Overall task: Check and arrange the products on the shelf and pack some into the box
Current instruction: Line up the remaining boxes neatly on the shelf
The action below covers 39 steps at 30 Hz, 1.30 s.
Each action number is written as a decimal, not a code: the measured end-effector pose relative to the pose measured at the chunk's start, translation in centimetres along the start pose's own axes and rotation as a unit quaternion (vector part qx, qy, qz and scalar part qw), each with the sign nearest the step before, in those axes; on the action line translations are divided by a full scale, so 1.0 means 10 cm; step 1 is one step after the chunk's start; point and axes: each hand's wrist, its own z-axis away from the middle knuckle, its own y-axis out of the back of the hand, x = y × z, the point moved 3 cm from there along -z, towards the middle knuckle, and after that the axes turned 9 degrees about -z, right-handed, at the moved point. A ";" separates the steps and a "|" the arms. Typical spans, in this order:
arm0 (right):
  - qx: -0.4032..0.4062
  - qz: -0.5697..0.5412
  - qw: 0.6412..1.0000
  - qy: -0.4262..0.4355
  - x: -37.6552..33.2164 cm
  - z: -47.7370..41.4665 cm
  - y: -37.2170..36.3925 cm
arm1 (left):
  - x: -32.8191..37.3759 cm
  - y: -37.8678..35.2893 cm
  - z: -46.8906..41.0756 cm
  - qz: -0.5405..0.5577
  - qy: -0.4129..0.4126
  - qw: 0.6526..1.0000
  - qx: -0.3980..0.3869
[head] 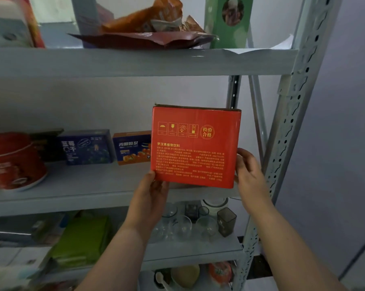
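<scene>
Red cardboard carton [195,147], gold handling symbols and dense gold text

Grey metal shelf [135,61], boards stocked with packaged goods and glassware.

A blue box [87,147] stands on the middle board. An orange-and-blue box [131,148] is just to its right, and a red tub [13,162] is well to its left. On the board above the blue box, to the right, a dark red pouch [139,39] lies flat under crumpled orange packets [143,17], with a green box [228,22] upright farther right. On the board below the blue box lies a green bag [82,238]. Clear glasses [183,227] and a dark tinted jar [226,221] stand to the right of the bag.
</scene>
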 end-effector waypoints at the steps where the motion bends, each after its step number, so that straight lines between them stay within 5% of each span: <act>1: -0.010 -0.002 1.000 0.006 -0.03 0.08 -0.05 | 0.02 0.01 0.06 0.018 0.009 1.000 -0.002; 10: -0.071 0.122 0.990 0.020 -0.04 0.70 -0.61 | -0.08 0.05 0.48 0.078 0.111 0.986 -0.095; 14: -0.098 0.164 0.981 0.031 -0.05 0.78 -0.74 | 0.04 0.19 0.57 0.092 0.100 0.989 -0.061; 20: 0.065 0.062 0.994 -0.059 0.03 0.34 -0.47 | 0.31 0.47 0.62 0.099 0.145 0.984 0.015; 29: 0.008 -0.095 0.963 -0.252 0.11 -0.04 -0.65 | 0.62 0.70 0.70 0.076 0.177 0.980 0.056; 39: -0.041 -0.171 0.960 -0.219 0.32 -0.03 -0.78 | 0.85 1.04 0.66 0.048 0.183 0.974 0.128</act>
